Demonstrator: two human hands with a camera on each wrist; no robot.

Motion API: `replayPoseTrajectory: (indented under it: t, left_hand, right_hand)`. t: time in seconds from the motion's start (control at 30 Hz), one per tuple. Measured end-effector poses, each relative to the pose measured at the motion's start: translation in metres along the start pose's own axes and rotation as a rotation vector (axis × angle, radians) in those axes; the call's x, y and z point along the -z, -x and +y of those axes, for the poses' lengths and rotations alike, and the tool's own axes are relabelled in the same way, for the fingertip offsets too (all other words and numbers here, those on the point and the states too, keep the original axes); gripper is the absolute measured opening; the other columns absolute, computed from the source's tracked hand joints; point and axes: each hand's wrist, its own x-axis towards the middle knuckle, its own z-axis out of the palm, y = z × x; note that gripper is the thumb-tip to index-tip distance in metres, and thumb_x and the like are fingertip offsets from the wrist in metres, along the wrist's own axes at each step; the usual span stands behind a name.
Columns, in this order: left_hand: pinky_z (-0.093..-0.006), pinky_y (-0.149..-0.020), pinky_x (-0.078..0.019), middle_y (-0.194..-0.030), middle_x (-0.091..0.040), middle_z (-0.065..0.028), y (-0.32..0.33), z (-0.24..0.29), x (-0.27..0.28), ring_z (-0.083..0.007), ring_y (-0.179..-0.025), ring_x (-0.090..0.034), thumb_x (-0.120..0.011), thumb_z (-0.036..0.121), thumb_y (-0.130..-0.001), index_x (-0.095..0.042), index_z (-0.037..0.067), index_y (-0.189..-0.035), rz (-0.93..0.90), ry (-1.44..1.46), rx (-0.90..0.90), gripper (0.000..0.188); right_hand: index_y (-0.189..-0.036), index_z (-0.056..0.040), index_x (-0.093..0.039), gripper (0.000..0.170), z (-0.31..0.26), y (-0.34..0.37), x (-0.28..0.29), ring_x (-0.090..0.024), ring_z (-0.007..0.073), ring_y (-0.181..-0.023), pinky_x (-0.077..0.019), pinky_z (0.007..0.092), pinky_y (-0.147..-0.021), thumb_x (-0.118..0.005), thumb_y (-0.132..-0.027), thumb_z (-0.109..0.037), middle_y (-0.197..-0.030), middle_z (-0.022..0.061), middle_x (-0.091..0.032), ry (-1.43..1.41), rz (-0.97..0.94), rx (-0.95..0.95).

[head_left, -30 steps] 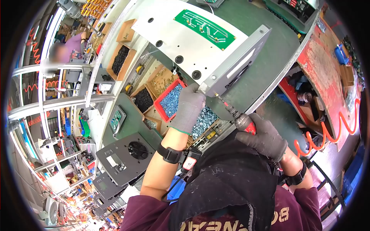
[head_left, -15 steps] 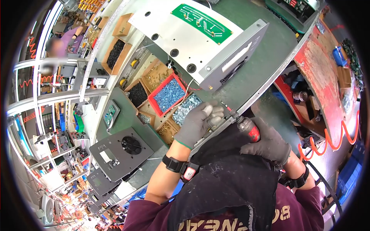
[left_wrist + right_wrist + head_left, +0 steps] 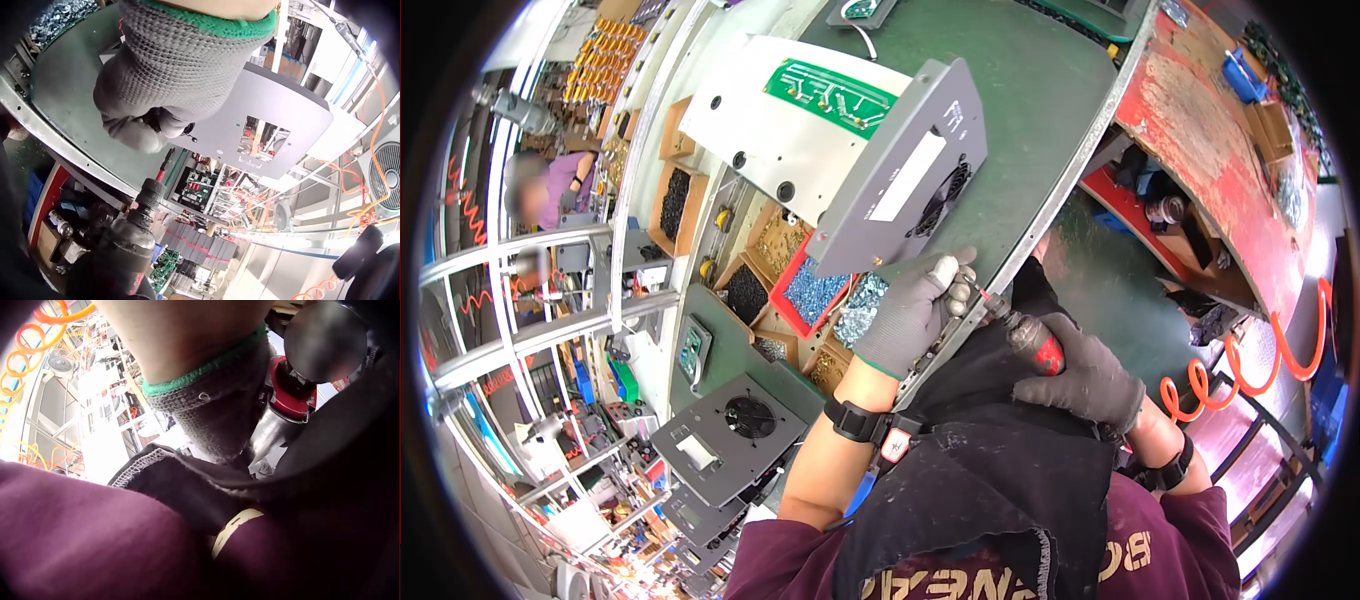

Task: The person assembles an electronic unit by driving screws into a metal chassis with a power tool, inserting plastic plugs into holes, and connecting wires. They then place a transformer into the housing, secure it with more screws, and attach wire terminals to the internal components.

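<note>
The left hand (image 3: 905, 318), in a grey glove, is held with curled fingers by the table's front edge, below the upright grey panel (image 3: 900, 180). Whether anything small lies inside those fingers cannot be told. Gripped in the gloved right hand (image 3: 1090, 375) is a red and black power driver (image 3: 1035, 345), its bit pointing at the left fingertips. The left wrist view shows the driver (image 3: 128, 240) and its bit just below the curled left hand (image 3: 175, 72). A white plate with a green circuit board (image 3: 830, 97) adjoins the panel. Part of the driver (image 3: 290, 400) shows in the right wrist view.
A red bin of bluish screws (image 3: 810, 295) and cardboard trays of fasteners (image 3: 747, 295) stand left of the panel. More grey panels with a fan (image 3: 730, 435) lie lower left. An orange coiled hose (image 3: 1230, 370) hangs at right; another person (image 3: 550, 190) is far left.
The left hand has left the panel's corner and come back beside the driver's bit, its fingers more curled. The panel and plate appear shifted left, with more of the panel's face showing.
</note>
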Motion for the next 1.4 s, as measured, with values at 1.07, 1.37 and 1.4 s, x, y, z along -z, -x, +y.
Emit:
replayPoseTrajectory:
  t: [1.07, 1.37, 1.4]
  left_hand:
    - [-0.0353, -0.073, -0.0543, -0.092, -0.07, -0.0145, 0.085, 0.219, -0.01, -0.0256, -0.081, -0.069, -0.057, 0.031, -0.092, -0.064, -0.005, -0.101, -0.6, -1.117, 0.183, 0.039]
    - [-0.0442, -0.108, -0.0267, -0.137, -0.044, -0.0167, -0.079, 0.208, -0.07, -0.032, -0.133, -0.035, -0.065, 0.053, -0.074, -0.038, 0.002, -0.137, -0.521, -2.183, -0.549, 0.086]
    - [-0.0469, -0.109, -0.0244, -0.138, -0.043, -0.0155, -0.093, 0.199, -0.066, -0.0314, -0.134, -0.033, -0.065, 0.054, -0.073, -0.037, 0.005, -0.138, -0.621, -2.449, -0.563, 0.087]
  right_hand:
    - [-0.111, -0.0025, -0.05, 0.057, -0.002, -0.069, 0.091, -0.058, 0.0176, -0.078, -0.0473, 0.033, -0.07, -0.078, -0.072, -0.033, -0.083, 0.0101, -0.059, -0.369, 0.054, 0.142]
    - [-0.114, -0.0028, -0.05, 0.062, -0.012, -0.067, 0.097, -0.06, 0.0208, -0.079, -0.0478, 0.0338, -0.071, -0.078, -0.068, -0.034, -0.084, 0.0117, -0.06, -0.348, -0.015, 0.076]
    - [-0.115, -0.003, -0.05, 0.063, -0.012, -0.066, 0.097, -0.062, 0.024, -0.08, -0.048, 0.0351, -0.072, -0.078, -0.069, -0.035, -0.086, 0.0136, -0.061, -0.331, -0.015, 0.071]
